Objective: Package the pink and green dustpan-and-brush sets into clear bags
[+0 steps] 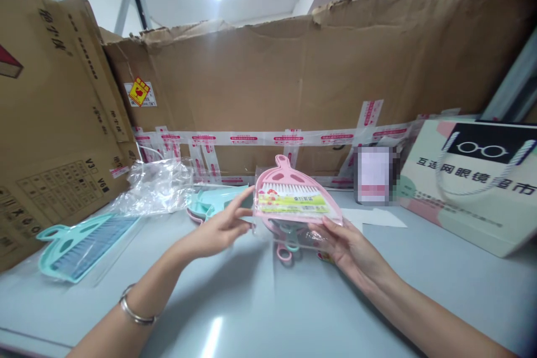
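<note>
A pink dustpan and brush set [298, 193] in a clear bag is held up over the table, handle pointing away from me. White bristles and a yellow-green label show through the plastic. My right hand [342, 240] grips its lower right corner, thumb on top. My left hand [222, 226] is at the set's left edge with its fingers apart; whether the fingertips touch the bag I cannot tell. Under the held set, a pink ring handle [284, 253] and a turquoise one lie on the table, their other parts hidden. Turquoise dustpans [216, 201] lie behind my left hand.
Another bagged turquoise dustpan set [86, 246] lies at the left, near crumpled clear plastic [157, 184]. Cardboard boxes [251, 84] wall off the back and left. White paper [380, 217], a blurred upright item [375, 174] and a gift bag [470, 184] are at the right.
</note>
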